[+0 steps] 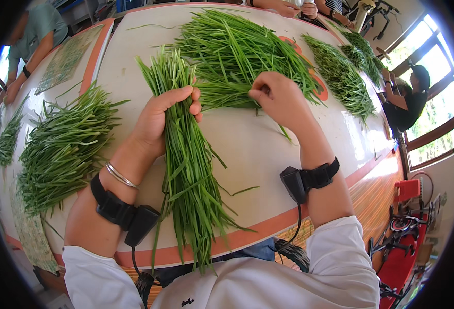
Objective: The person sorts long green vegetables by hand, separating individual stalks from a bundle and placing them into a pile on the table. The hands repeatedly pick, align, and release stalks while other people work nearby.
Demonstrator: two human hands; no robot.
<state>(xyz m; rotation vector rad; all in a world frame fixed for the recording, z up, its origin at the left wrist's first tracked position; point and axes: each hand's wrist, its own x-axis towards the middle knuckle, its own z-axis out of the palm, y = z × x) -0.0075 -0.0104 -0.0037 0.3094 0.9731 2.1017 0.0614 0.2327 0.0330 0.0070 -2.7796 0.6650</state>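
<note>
My left hand [165, 112] grips a thick bunch of long green leaves, likely garlic chives [188, 162], near its pale cut ends. The leafy tips hang down past the table's near edge. My right hand [275, 92] is to the right, with thumb and fingertips drawn together at the near side of a large heap of the same greens [230, 54]. A thin green blade shows just below that hand; whether the fingers hold it, I cannot tell. A loose blade sticks out from the bunch's right side.
Another heap of greens [64, 146] lies at the left, beside a patterned cloth [33, 231]. More piles [339, 77] lie at the right on the white table [265, 154] with its orange border. Several people are around it, one [41, 34] at the upper left.
</note>
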